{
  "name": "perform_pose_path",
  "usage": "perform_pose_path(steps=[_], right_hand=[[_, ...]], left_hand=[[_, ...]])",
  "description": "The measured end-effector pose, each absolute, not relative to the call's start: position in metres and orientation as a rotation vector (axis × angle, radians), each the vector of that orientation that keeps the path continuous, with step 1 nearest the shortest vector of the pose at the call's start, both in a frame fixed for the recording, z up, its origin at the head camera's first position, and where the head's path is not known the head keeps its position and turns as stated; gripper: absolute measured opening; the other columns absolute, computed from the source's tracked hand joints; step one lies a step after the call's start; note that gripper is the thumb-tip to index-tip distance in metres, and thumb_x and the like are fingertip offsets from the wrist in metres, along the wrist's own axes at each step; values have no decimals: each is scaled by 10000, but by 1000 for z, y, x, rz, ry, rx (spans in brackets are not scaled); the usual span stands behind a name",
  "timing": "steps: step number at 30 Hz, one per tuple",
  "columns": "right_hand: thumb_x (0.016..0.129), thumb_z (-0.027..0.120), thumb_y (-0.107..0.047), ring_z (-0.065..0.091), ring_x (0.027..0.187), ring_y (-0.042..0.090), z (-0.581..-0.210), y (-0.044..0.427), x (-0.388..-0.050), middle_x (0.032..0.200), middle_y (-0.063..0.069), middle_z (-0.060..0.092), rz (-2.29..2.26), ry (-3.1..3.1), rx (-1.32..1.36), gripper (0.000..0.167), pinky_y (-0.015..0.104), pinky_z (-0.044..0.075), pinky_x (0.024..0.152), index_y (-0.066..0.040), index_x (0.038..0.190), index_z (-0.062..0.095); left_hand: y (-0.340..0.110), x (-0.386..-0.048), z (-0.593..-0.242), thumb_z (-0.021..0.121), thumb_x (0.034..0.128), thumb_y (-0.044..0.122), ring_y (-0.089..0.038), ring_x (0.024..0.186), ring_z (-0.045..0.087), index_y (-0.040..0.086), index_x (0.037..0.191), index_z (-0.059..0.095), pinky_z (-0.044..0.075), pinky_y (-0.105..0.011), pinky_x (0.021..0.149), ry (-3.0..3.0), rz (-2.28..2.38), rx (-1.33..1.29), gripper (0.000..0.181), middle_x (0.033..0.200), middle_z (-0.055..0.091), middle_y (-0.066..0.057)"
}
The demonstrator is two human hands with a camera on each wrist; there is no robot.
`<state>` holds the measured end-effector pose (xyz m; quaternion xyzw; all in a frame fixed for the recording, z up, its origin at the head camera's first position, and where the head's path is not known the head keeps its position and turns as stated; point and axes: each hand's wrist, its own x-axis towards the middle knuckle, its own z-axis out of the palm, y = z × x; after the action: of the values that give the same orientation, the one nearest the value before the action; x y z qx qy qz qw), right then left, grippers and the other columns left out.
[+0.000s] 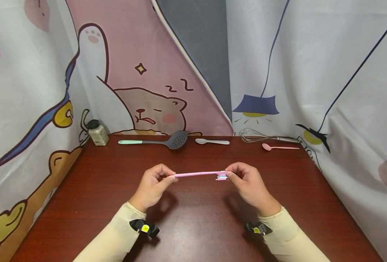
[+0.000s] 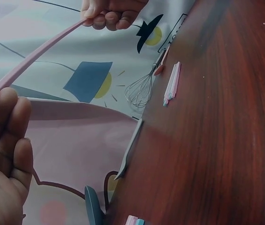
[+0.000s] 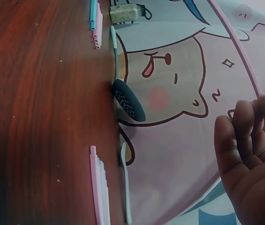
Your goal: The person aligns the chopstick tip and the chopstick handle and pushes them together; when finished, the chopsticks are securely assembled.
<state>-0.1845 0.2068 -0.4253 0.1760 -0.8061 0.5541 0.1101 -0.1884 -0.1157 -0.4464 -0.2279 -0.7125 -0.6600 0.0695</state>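
A long, thin pink straw-like stick [image 1: 198,174] spans the gap between both hands above the table, nearly level. My left hand [image 1: 154,185] pinches its left end between thumb and fingers. At its right end, my right hand [image 1: 250,185] pinches it the same way. Behind the right hand lies a bundle of pink, white and blue sticks [image 1: 221,177], partly hidden; the left wrist view shows these sticks [image 2: 172,84] on the table. Another group of pink and blue sticks [image 3: 95,23] shows in the right wrist view, on the left side.
Along the table's back edge lie a slotted spatula [image 1: 175,140] with mint handle, a pale grey spoon [image 1: 212,141], a whisk [image 1: 265,137] and a pink spoon [image 1: 278,147]. A black-lidded jar [image 1: 97,134] stands at the back left. Printed curtains [image 1: 193,54] enclose the table [image 1: 193,218].
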Motion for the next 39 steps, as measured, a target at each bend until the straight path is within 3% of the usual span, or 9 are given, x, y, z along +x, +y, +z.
perform_pose_path(steps=[8,13,16,21,23,29,32,39], right_hand=[[968,698,38,576,694,77,-429,205,-186,804,60,685,1641,-2356,514,41,222,484,612,8,975,726],[972,722,-11,598,704,77,-431,210,-191,834,148,697,1638,-2375,471,43,227,498,611,-2,1011,737],[966,733,-21,614,723,74,-433,216,-196,847,102,697,1612,-2401,417,84,223,511,633,18,1041,731],[969,733,-39,634,744,81,-437,230,-205,852,84,689,1589,-2450,350,139,225,527,654,41,1083,722],[971,736,-50,635,742,87,-439,236,-209,847,89,683,1581,-2470,331,149,232,528,647,39,1089,723],[974,743,-83,627,725,105,-450,253,-222,828,89,680,1539,-2579,232,154,255,522,632,30,1079,732],[974,743,-97,604,699,127,-455,259,-227,794,69,661,1526,-2665,180,138,268,518,617,12,1060,741],[960,759,-139,553,674,172,-464,267,-234,747,23,604,1483,-2871,123,149,295,490,591,-15,1042,763]], left_hand=[[-117,-194,-450,655,955,-111,-53,784,707,-78,986,673,587,-251,708,-2108,-1992,-694,48,880,745,-229],[-123,-200,-450,655,961,-105,-60,798,727,-125,1008,641,608,-255,713,-2098,-2060,-649,54,888,762,-129],[-134,-207,-453,675,969,-67,-74,820,733,-82,1018,659,599,-235,710,-2123,-2036,-553,54,915,764,-68],[-161,-224,-467,703,984,5,-97,780,703,-53,1025,662,534,-226,640,-2127,-1979,-376,82,920,771,-100],[-173,-231,-474,686,988,-18,-106,774,709,-94,1032,643,557,-242,658,-2098,-2006,-309,98,885,771,-91],[-202,-243,-486,648,997,-49,-61,815,713,-140,1078,619,582,-252,779,-2112,-1990,-101,125,820,742,95],[-214,-246,-488,646,1000,-40,-46,818,710,-145,1102,616,574,-248,787,-2130,-1979,-39,149,818,739,106],[-242,-251,-496,673,1001,6,-59,798,690,-27,1062,682,548,-257,732,-2204,-1933,111,70,815,730,125]])
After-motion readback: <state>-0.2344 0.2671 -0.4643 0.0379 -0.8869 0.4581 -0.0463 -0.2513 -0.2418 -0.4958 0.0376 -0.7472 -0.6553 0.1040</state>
